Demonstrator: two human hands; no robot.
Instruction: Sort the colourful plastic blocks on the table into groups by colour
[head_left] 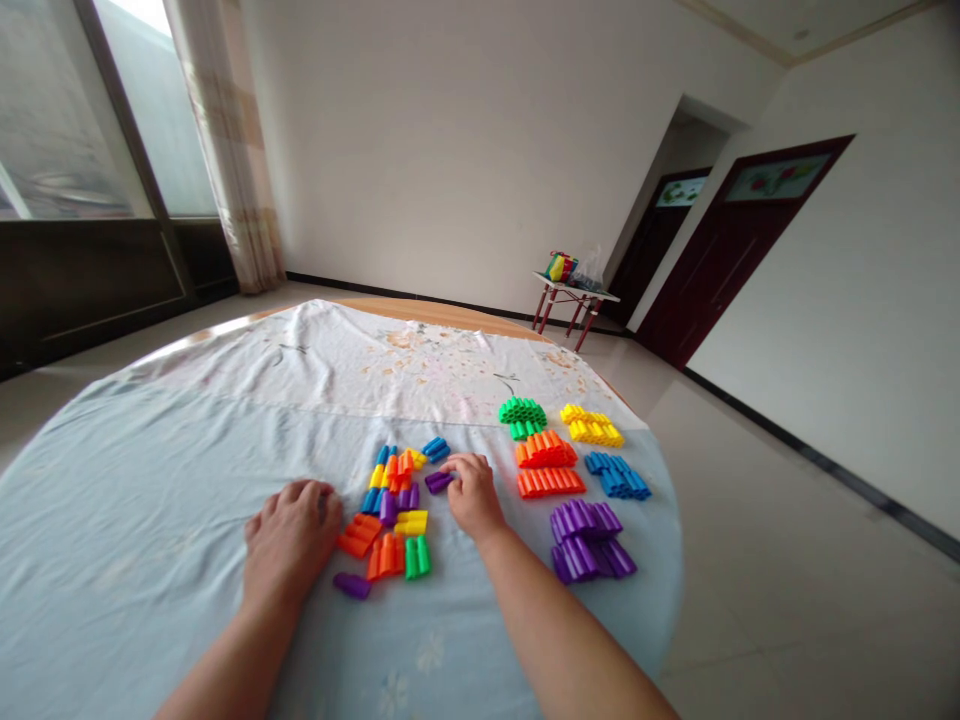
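My right hand has its thumb and fingers closed on the end of a purple plastic tube low over the cloth. Palm down, my left hand rests on the cloth with loosely bent, slightly parted fingers and holds nothing. Its thumb side is close to some orange tubes. Between the hands lies a mixed cluster with blue tubes, yellow tubes, green tubes and more orange and purple ones. A single purple tube lies at the near side.
Colour-sorted stacks stand at the right: green stack, yellow stack, orange stack, blue stack and purple stack. A wrinkled cloth covers the round table. Beyond it, a small table carries bags.
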